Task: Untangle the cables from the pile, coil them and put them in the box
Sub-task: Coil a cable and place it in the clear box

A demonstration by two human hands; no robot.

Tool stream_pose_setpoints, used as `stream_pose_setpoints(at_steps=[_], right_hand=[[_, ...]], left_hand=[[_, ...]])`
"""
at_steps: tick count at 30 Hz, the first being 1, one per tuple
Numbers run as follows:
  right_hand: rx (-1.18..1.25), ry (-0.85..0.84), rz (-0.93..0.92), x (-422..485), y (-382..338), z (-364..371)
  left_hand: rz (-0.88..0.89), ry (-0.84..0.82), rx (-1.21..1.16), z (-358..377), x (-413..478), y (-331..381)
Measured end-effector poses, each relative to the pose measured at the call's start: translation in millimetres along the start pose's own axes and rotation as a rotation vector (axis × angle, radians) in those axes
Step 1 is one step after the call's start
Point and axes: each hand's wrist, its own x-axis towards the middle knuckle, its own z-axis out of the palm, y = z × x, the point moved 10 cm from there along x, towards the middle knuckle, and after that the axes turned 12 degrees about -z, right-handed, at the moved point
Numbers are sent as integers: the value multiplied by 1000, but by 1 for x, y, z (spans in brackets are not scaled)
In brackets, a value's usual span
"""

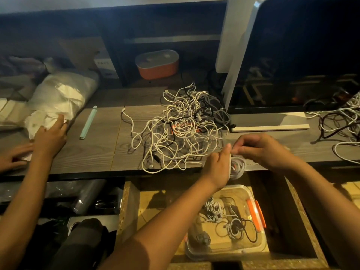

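A tangled pile of white, grey and black cables (181, 129) lies on the wooden desk (97, 152). At the desk's front edge my left hand (217, 170) grips a small coil of white cable (238, 167). My right hand (261, 148) pinches the cable's end just above the coil, beside my left thumb. Below the desk edge a clear plastic box (251, 244) with an orange latch sits in an open drawer. Several coiled cables (214, 209) lie inside the box.
A large monitor (302, 61) stands at the back right, with a second cable tangle (339, 121) beside its base. An orange lidded container (157, 65), a plastic-wrapped bundle (62, 94) and a green strip (88, 122) are on the left. Another person's hands (48, 137) work at the bundle.
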Motion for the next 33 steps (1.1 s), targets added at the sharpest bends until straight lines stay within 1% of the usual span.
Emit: stream_pose_setpoints(at_steps=[1, 2, 3, 4, 5, 6, 7, 8, 9, 10, 11, 12, 13, 14, 16, 17, 19, 21, 22, 26, 28, 29, 31, 33], right_hand=[[125, 61, 5, -1, 1, 1], [221, 118, 13, -3, 4, 4], [283, 166, 20, -5, 6, 9], [309, 197, 25, -6, 10, 18], [306, 217, 24, -7, 13, 29], [270, 231, 19, -8, 15, 39], [194, 238, 16, -10, 17, 50], [88, 238, 17, -11, 19, 58], [-30, 222, 24, -11, 20, 65], [-135, 187, 28, -10, 21, 71], [-229, 141, 24, -9, 21, 77], [-303, 101, 6, -7, 19, 80], [-363, 56, -14, -6, 16, 84], [-423, 2, -41, -4, 12, 88], [-572, -91, -101, -4, 2, 96], [-640, -117, -119, -4, -1, 97], [-727, -152, -133, -1, -5, 96], [-740, -201, -122, 1, -6, 95], [-729, -223, -117, 1, -8, 95], [-710, -330, -182, 3, -16, 96], [-669, -346, -183, 7, -18, 89], [-644, -312, -170, 11, -18, 80], [-588, -192, -146, 18, -19, 55], [-538, -141, -136, 23, -19, 38]], left_hand=[[-1, 141, -47, -60, -1, -24], [6, 453, 132, -173, 34, -83], [120, 623, 418, -252, 70, -133], [86, 659, 594, -332, 113, -196], [37, 685, 563, -377, 130, -217], [39, 720, 429, -374, 140, -220], [60, 735, 190, -330, 145, -217], [-5, 776, 15, -227, 101, -153], [-165, 714, -116, -170, 67, -104], [-365, 562, -120, -124, 50, -80], [-350, 429, -122, -62, 37, -53], [-286, 280, -305, -43, 39, -43], [-305, 389, -365, -39, 27, -35], [-302, 545, -318, -54, 24, -43], [-338, 578, -430, -67, 26, -55], [-379, 559, -463, -63, 30, -62], [-401, 511, -540, -54, 38, -63], [-411, 451, -634, -47, 44, -68], [-378, 468, -591, -50, 43, -68], [-131, 545, -138, -65, 30, -34], [-39, 520, -43, -64, 33, -22], [14, 505, -19, -62, 33, -18], [103, 455, 2, -55, 29, -12], [137, 379, 12, -43, 26, -8]])
